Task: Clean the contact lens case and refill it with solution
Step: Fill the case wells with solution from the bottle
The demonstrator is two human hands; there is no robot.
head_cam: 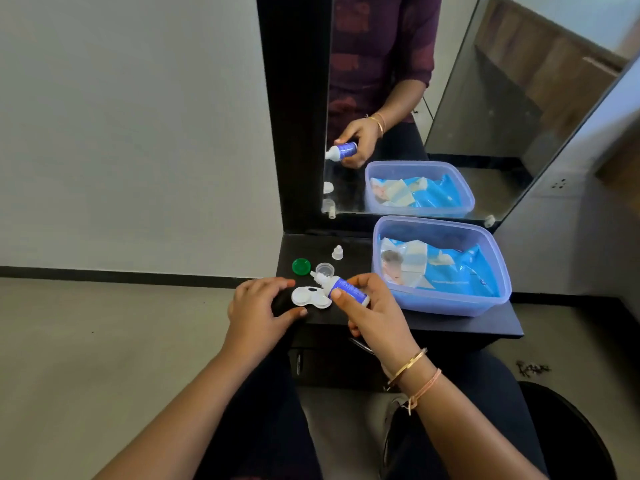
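Observation:
A white contact lens case (308, 297) lies open on the black shelf (450, 323), both wells uncovered. My right hand (372, 310) grips a small blue-labelled solution bottle (343, 289), tilted with its white nozzle pointing up-left just above the case. My left hand (258, 304) rests at the case's left side, thumb and forefinger spread around it and touching the shelf. A green lid (300, 266) and a clear lid (325, 270) lie behind the case. The bottle's small white cap (337, 252) stands farther back.
A translucent blue plastic tub (485, 299) holding a blue wipes packet sits on the shelf's right half. A mirror (450, 98) rises behind the shelf in a black frame. The shelf's front edge is close to my knees; a drawer handle shows below it.

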